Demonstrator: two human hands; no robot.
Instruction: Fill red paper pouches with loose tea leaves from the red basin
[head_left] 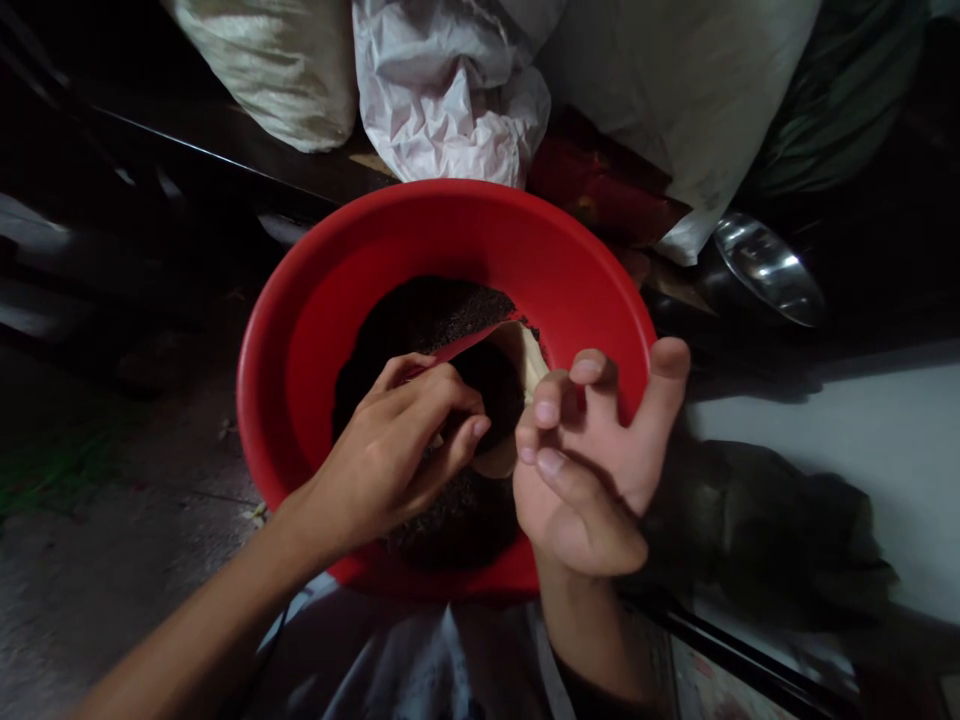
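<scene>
Clock directions read on the red basin (420, 232), 12 at the far rim. Dark, loose material (424, 305) covers its floor; what it is, I cannot tell. The bag (531, 362), red outside and pale inside, lies just toward 3 from centre, mouth gaping, more dark material within. Left hand (397, 440), reaching in from 8: grip appears pinched on the bag's edge, fingertips partly hidden. Right hand (589, 480), at 4: palm up, fingers spread and half-curled, nothing seen in it. Risks, by judgement: with only the left grip apparently on the thin wall, the mouth could fold or the bag tip, spilling its contents into the basin. A hard pull at one edge might tear it. Material scooped carelessly could scatter past the 4 o'clock rim.
</scene>
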